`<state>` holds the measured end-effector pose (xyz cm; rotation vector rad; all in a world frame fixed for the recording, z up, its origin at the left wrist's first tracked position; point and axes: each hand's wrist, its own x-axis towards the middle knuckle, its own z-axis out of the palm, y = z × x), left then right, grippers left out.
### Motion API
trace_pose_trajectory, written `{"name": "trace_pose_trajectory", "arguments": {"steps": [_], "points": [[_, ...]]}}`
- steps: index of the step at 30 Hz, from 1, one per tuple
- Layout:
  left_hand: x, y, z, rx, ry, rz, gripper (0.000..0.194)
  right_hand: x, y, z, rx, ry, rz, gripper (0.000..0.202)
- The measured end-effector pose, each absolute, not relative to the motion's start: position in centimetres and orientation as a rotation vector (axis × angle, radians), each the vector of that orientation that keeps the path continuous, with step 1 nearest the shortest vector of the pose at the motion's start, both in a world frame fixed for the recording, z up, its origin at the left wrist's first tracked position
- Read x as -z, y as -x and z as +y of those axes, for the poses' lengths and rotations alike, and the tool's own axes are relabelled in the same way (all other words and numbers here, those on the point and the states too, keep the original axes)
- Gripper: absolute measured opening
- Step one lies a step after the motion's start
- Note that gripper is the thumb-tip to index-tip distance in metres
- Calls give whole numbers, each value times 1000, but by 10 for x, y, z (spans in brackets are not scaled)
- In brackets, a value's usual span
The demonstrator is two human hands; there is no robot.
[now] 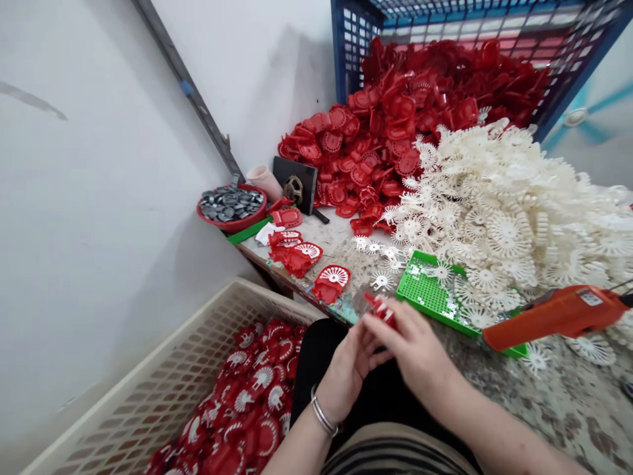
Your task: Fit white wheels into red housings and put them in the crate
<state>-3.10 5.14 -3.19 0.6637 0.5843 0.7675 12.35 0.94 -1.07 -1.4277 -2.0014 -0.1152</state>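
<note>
In the head view, a red piece is being held just over the lap, at the edge of the table, by 2 curled hands: the right hand is being bent over it, the left hand is being drawn in against it, finer finger contact being hidden. Light, stiff, slightly slick plastic is being suggested; the rim is probably being favoured for gripping, thin edges being judged snappable. Nearby, the green tray is being overlapped by an orange tool, the right side being crowded by white fan-shaped pieces. Behind, a red heap is being spilled from a blue crate.
</note>
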Motion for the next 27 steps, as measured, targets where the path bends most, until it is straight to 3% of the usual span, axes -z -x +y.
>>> {"name": "trace_pose_trajectory", "arguments": {"steps": [3,8,19,27], "points": [[28,29,51,-777,-533,636,66,18,-99,-5,141,1319,-2114,58],[40,40,44,-813,-470,835,58,11,-90,-12,-121,1260,-2028,70],[55,46,33,-964,-649,861,50,21,-99,-2,-98,1348,-1936,32],[49,43,28,-937,-657,703,48,16,-102,-2,-442,1355,-1922,12]]}}
